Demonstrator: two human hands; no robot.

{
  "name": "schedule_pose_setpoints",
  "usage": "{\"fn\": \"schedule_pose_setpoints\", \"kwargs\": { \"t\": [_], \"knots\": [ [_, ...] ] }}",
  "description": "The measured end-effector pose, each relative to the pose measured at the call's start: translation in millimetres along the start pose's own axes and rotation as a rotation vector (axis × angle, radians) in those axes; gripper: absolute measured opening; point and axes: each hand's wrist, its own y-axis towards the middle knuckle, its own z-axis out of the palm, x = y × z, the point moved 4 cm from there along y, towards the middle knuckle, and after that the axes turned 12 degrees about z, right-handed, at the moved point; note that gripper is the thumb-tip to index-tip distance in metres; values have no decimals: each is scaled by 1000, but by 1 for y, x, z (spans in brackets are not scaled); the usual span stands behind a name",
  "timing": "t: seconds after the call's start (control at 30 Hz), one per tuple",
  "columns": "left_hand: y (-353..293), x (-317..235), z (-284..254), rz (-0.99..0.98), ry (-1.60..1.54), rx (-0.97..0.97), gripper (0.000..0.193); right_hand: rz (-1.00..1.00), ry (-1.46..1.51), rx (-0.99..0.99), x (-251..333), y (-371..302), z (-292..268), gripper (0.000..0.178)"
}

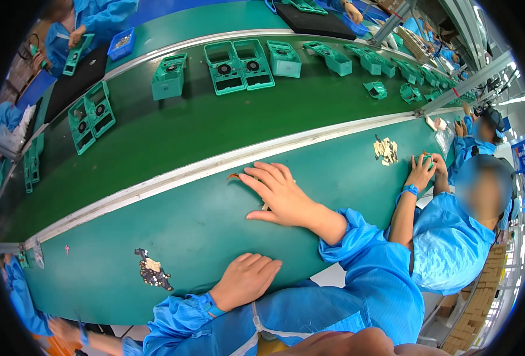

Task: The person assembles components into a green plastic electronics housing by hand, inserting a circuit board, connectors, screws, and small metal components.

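My right hand reaches over the green work table, palm down, its fingers spread and thumb apart. Beside its index fingertip lies a small orange-brown strip. Small pale pieces show partly under the palm and fingers, mostly hidden by the hand. Nearer to me, my left hand rests by the table's near edge with its fingers side by side and slightly bent. No object shows in it. To its left is a pile of small black and cream pieces.
A pale metal rail divides the table from a dark green conveyor carrying several teal plastic housings. At right, a co-worker handles a teal part near a cream pile. Other people work across the line.
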Motion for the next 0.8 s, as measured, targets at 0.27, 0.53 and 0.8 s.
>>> {"fn": "schedule_pose_setpoints", "kwargs": {
  "t": [0.27,0.53,0.8],
  "knots": [
    [0,0,-3,-1,-3,-15,18,93,6,-19,-11,2,-4,83],
    [1,-1,-3,0,-1,-14,18,88,64,-31,-11,1,-4,80],
    [1,1,-3,-3,-3,2,18,94,95,-1,-13,0,-4,81]
  ]
}}
